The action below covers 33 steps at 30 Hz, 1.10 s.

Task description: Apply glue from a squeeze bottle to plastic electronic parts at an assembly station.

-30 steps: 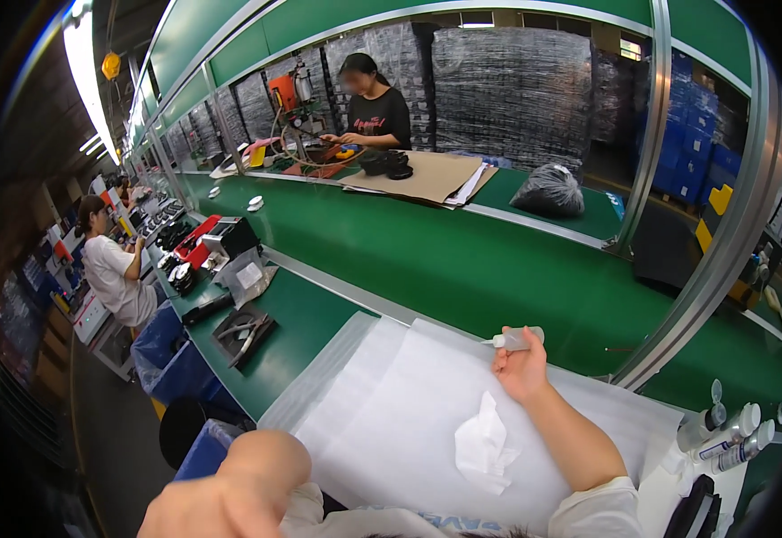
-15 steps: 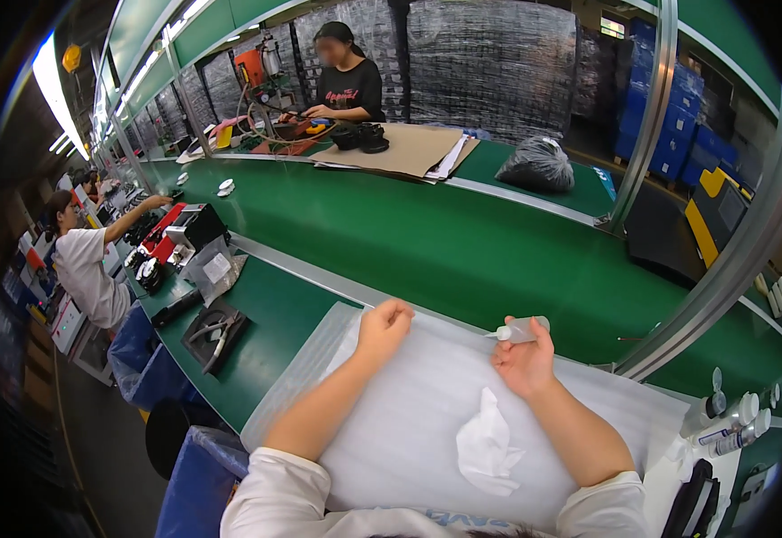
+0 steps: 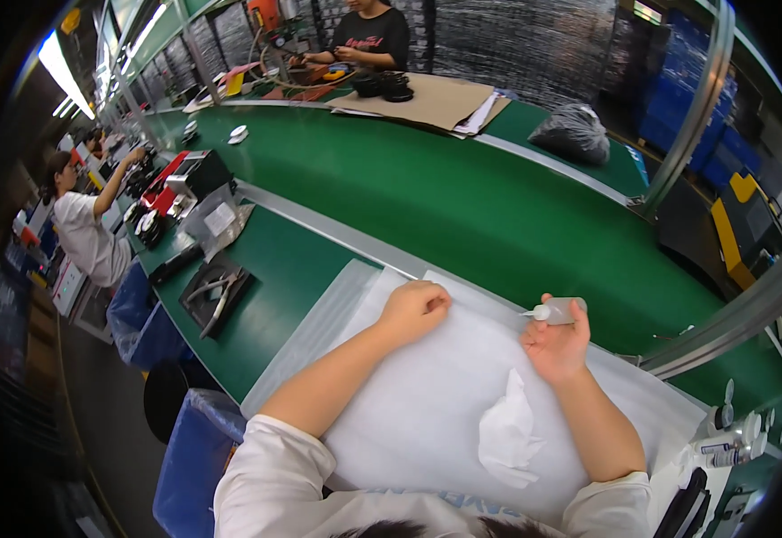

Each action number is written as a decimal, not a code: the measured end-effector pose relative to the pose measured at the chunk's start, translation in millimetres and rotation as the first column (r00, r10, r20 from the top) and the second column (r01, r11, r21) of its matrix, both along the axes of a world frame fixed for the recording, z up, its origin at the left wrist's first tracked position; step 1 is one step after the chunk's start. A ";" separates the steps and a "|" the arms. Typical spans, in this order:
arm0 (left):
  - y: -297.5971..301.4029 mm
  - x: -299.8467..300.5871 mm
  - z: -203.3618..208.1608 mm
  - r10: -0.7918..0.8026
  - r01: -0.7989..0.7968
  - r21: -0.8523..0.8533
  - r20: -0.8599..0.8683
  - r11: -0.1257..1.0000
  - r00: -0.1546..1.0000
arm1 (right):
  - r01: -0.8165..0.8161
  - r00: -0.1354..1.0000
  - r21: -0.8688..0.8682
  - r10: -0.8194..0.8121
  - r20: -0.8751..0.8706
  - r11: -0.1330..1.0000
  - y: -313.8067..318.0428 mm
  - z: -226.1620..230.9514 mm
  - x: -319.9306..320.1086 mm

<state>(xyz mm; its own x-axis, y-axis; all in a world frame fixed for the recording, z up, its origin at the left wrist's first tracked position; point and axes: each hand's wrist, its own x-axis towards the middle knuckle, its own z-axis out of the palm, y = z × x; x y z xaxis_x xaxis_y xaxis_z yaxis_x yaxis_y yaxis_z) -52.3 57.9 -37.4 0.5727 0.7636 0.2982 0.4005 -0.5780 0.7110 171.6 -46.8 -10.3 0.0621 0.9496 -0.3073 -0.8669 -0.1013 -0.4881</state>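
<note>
My right hand (image 3: 557,354), palm up, grips a small translucent squeeze bottle (image 3: 567,311). The bottle lies on its side between thumb and fingers, its white nozzle pointing left. To the left, my left hand (image 3: 416,310) is curled closed near the far edge of the white foam sheet (image 3: 409,408). Whatever those fingers hold, if anything, is hidden. A crumpled white tissue (image 3: 507,435) rests on the sheet, nearer to me than the bottle and beside my right forearm.
On the green bench to the left sit a black tray with a hand tool (image 3: 217,296) and a clear bag (image 3: 214,220). White-capped bottles (image 3: 738,439) stand at the right. Beyond the metal rail runs a green belt (image 3: 391,188). Two co-workers are at far and left.
The view has tilted down and shifted. My left hand has turned, its curled fingers now facing more to the right. My right hand still holds the squeeze bottle.
</note>
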 end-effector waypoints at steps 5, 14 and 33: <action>-4.8 -0.6 7.0 -0.043 0.051 0.071 -0.108 0.996 0.993 | -0.024 0.999 0.069 0.026 -0.032 0.997 -2.7 -4.4 4.2; -9.7 1.1 5.6 0.122 -0.107 0.142 -0.104 0.984 0.987 | -0.075 0.997 0.112 0.073 0.018 0.991 -2.5 -4.3 5.4; -1.4 -4.4 4.1 0.321 -0.317 0.091 -0.032 0.944 0.947 | -0.059 0.998 0.089 0.058 0.015 0.994 -3.2 -4.3 5.5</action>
